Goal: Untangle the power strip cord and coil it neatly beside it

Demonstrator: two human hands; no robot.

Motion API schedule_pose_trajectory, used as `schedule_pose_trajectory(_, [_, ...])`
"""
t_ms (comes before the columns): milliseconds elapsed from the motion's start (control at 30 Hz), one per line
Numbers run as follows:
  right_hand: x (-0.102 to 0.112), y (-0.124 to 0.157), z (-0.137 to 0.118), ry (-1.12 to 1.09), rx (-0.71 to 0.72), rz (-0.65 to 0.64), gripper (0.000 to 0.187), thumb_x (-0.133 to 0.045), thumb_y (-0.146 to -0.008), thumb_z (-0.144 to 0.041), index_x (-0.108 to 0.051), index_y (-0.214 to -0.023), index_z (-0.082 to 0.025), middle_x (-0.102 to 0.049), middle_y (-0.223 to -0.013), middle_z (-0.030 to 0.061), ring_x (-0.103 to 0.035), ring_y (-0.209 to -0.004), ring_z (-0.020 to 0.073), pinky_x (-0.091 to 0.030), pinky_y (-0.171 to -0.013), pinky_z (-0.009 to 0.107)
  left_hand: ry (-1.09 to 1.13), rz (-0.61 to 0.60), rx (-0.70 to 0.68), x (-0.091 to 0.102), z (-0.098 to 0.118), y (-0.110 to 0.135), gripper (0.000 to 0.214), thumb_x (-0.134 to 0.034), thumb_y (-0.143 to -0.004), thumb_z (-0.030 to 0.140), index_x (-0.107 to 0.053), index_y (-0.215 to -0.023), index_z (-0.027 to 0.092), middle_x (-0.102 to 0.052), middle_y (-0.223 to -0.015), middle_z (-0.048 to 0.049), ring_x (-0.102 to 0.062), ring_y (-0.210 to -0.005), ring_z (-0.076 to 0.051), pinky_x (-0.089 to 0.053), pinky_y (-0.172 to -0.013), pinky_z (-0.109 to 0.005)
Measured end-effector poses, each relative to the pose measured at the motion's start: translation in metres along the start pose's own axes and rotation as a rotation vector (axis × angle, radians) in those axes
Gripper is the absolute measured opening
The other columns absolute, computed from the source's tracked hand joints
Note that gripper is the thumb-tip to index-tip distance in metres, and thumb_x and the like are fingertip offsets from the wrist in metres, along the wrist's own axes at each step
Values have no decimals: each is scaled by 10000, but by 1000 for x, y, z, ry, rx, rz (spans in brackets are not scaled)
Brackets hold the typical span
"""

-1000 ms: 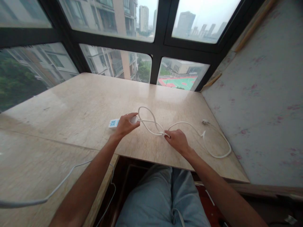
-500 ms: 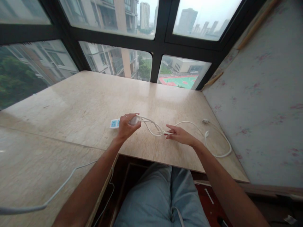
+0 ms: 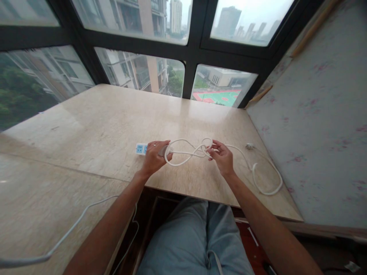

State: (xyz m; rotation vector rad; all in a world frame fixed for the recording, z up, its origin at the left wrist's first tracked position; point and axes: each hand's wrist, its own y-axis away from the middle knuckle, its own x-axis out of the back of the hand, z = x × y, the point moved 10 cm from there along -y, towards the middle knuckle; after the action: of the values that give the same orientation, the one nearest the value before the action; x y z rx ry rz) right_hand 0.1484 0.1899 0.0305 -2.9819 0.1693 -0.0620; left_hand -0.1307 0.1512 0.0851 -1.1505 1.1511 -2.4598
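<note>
My left hand (image 3: 156, 156) is closed around a white power strip (image 3: 140, 149) with blue socket faces, whose left end pokes out past the fingers. From its other end runs a white cord (image 3: 183, 153), looped between my two hands. My right hand (image 3: 222, 156) pinches the cord where several loops cross. Beyond that hand the cord continues right, curves along the surface and comes to a plug (image 3: 249, 146) lying near the wall. My left palm and fingers hide the middle of the strip.
A pale marble-look ledge (image 3: 114, 126) spans the view below dark-framed windows (image 3: 187, 80). A papered wall (image 3: 321, 145) bounds it on the right. Another thin white cable (image 3: 83, 215) crosses the left side and hangs over the edge. My legs (image 3: 195, 236) are below the ledge.
My right hand has turned, its fingers now pinching the cord higher up. The cord's loops have widened and risen between my hands. My left hand keeps the strip, shifted slightly.
</note>
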Motion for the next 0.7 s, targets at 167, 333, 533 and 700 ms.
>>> schedule_pose_trajectory(167, [8,28,-42,454,514,149,188,-582,-868,-278,-568,-1017,-165,-642,-942,64,-598,-698,118,-507,-551,226,-74,-202,25,-28,-6,6,414,-674,-726,290,-635,-1119,163,-668,-1046,-53,-600,-974,-205,-391,-925,-355])
schedule_pose_trajectory(333, [7,49,-52,604,779,191,149,-540,-878,-190,-533,-1025,-168,-620,-996,89,-600,-824,147,-508,-753,304,-122,-317,81,-41,-13,11,350,-662,-737,284,-648,-1069,176,-665,-1065,-52,-586,-1005,-217,-369,-940,-365])
schedule_pose_trajectory(533, [27,36,-22,388,377,209,212,-564,-865,-304,-523,-1013,-158,-592,-961,89,-582,-876,164,-481,-844,329,-169,-353,105,-47,-24,15,348,-674,-729,293,-658,-1057,175,-670,-1047,-60,-588,-996,-234,-373,-935,-381])
schedule_pose_trajectory(700, [30,21,-1,13,104,164,399,-672,-744,-327,-481,-1048,-154,-572,-929,64,-593,-853,160,-498,-803,316,-194,-375,110,-50,-28,16,348,-669,-736,304,-669,-1062,183,-672,-1034,-67,-585,-995,-242,-376,-933,-389])
